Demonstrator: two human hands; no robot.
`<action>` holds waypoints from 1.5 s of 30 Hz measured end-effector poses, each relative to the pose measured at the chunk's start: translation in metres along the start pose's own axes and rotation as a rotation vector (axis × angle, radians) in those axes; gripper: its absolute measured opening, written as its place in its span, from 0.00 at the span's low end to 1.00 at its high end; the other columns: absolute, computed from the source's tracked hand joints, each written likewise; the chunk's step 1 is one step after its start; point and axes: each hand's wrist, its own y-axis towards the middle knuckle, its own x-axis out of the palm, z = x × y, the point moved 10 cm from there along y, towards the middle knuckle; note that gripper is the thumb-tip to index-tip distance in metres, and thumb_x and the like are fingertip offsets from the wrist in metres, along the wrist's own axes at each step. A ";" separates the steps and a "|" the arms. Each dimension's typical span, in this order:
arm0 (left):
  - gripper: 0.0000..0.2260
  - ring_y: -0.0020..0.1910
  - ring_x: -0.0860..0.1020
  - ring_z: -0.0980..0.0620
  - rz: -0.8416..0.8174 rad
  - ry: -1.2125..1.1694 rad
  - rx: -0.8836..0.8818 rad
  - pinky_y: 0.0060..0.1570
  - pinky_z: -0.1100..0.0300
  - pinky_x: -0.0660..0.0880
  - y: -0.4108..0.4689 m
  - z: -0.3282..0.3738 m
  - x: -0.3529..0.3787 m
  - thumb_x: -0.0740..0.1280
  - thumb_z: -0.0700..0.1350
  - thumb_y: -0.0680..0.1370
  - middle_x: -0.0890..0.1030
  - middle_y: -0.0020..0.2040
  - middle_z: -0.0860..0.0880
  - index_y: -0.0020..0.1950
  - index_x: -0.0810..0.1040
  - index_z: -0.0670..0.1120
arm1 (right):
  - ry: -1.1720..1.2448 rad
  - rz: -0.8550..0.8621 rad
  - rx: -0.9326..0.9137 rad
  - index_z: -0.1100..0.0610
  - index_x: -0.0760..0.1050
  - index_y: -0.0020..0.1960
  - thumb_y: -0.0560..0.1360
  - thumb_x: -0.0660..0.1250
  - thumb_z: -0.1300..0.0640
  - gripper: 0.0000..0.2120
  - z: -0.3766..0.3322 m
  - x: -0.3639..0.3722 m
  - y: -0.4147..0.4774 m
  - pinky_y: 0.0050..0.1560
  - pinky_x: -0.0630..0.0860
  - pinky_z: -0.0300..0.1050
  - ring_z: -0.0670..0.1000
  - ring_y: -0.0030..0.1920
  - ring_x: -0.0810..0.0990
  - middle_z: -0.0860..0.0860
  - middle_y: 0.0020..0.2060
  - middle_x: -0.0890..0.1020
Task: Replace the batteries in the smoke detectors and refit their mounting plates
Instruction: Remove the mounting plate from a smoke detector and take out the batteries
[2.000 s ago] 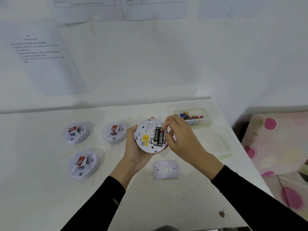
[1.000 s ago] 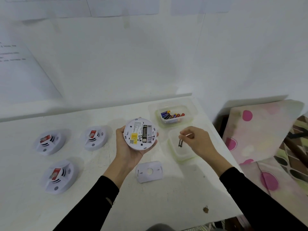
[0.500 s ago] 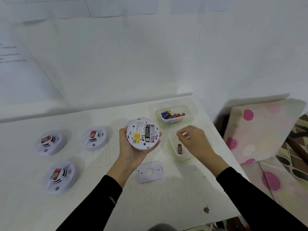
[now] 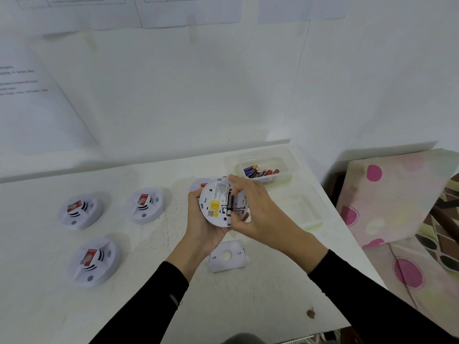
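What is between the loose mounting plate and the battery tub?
In the head view, the smoke detector, held in the left hand, right hand on it.

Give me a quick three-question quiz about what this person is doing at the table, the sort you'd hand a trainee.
1. True or false: the mounting plate is already clipped onto the smoke detector being held.
2. Which hand cradles that detector from underneath? A. left B. right C. neither
3. Fill in: the spare batteries sit in a clear ____ at the far right corner of the table.

Key
1. False: the plate lies loose on the table, near the wrists.
2. A: the left hand cradles it; the right hand is at its battery bay.
3. container
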 end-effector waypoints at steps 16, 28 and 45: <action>0.25 0.46 0.83 0.42 0.037 -0.031 -0.036 0.38 0.53 0.82 0.004 -0.003 -0.014 0.52 0.57 0.79 0.83 0.50 0.40 0.56 0.81 0.43 | -0.143 -0.016 -0.220 0.48 0.77 0.64 0.76 0.65 0.56 0.17 -0.011 0.004 -0.006 0.70 0.65 0.48 0.57 0.73 0.63 0.57 0.73 0.65; 0.26 0.48 0.83 0.38 0.050 -0.027 -0.060 0.45 0.48 0.82 0.011 -0.008 -0.012 0.54 0.58 0.79 0.83 0.54 0.38 0.57 0.83 0.42 | 0.276 0.393 0.029 0.60 0.82 0.56 0.78 0.66 0.64 0.10 0.018 -0.046 -0.017 0.60 0.76 0.42 0.47 0.57 0.82 0.51 0.53 0.85; 0.27 0.53 0.82 0.35 0.093 -0.091 -0.115 0.44 0.47 0.82 0.006 -0.016 -0.033 0.53 0.59 0.79 0.83 0.57 0.38 0.65 0.76 0.41 | -0.268 -0.041 0.722 0.63 0.80 0.39 0.78 0.65 0.48 0.19 0.151 -0.024 -0.050 0.40 0.72 0.46 0.56 0.40 0.80 0.56 0.35 0.82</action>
